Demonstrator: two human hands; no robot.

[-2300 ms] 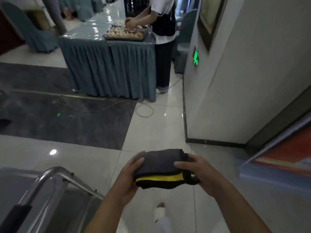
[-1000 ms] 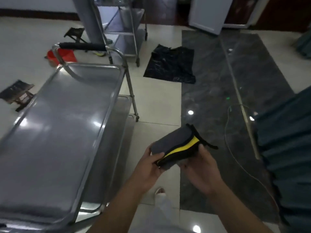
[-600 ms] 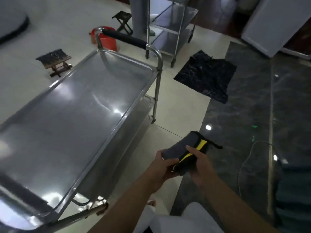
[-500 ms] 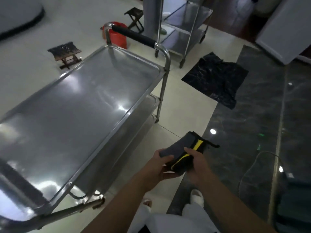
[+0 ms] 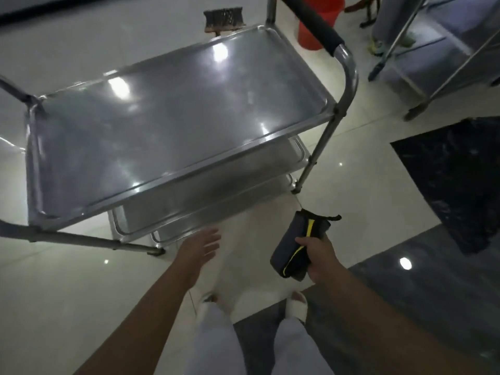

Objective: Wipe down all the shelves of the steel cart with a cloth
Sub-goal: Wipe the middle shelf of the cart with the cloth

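While our right hand (image 5: 318, 259) gripped the cloth (image 5: 300, 246), fingers curled round its near end, the bundle hung in the air to the right of the cart (image 5: 173, 115), touching none of its shelves. It was a dark grey cloth with a yellow edge, folded thick, with a small loop sticking out at its far end. We judged it soft and light, likely to sag or unfold if held by one corner, so a grasp across the folded middle, palm flat on top, seemed best for pressing it along steel. Our left hand (image 5: 200, 246) was loose, fingers straight, holding nothing, reaching toward the near edge of the lower shelves (image 5: 216, 196). We judged the top shelf (image 5: 162, 109) smooth and slippery, so the cloth should glide, though the raised rim might snag it. A red bucket (image 5: 311, 25) stood on the floor beyond the cart, and a second cart (image 5: 443, 50) far right.
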